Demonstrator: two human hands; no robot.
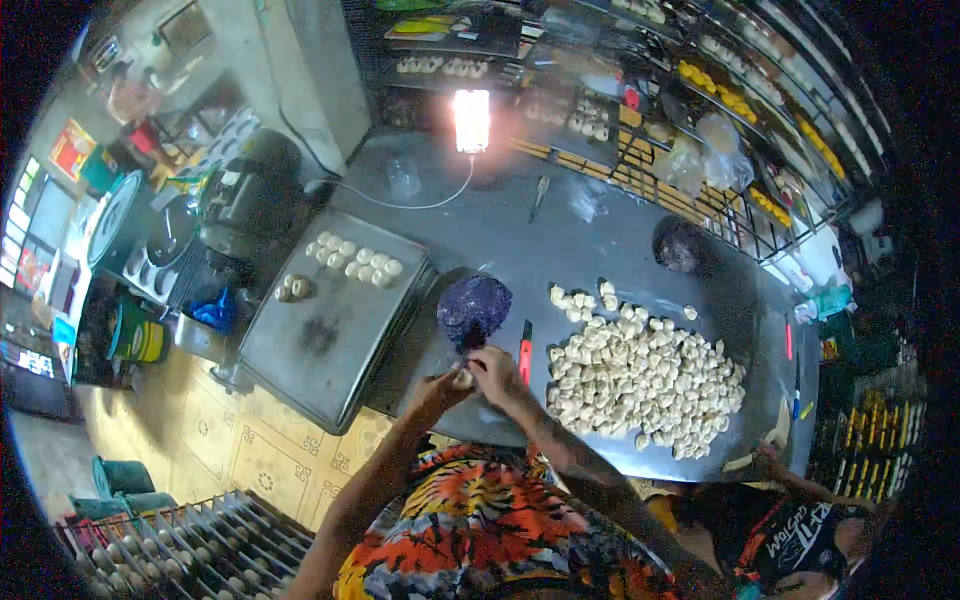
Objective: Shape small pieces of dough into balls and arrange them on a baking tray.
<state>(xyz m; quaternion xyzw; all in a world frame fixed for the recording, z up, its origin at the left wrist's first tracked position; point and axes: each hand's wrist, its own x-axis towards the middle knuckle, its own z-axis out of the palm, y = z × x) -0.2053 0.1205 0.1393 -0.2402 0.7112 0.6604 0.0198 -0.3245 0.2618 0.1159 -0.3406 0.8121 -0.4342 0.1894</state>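
My left hand point(436, 390) and my right hand point(494, 374) meet at the near edge of the grey table. Between them is a small piece of pale dough point(463, 380), cupped in the left fingers while the right fingers pinch at it. Just beyond my hands sits a mound of dark purple filling point(475, 308). A red-handled tool point(525, 352) lies to the right of it. Farther right spreads a large heap of small pale dough pieces point(645, 380). To the left, a dark metal tray point(330, 340) carries rows of round dough balls point(355, 258) and a couple of browner ones.
A bright lamp point(472, 120) stands on the far side with its white cord across the table. Racks point(640, 140) of trays line the back. A co-worker point(770, 535) handles a dough strip point(742, 461) at lower right. Another rack point(180, 550) stands lower left.
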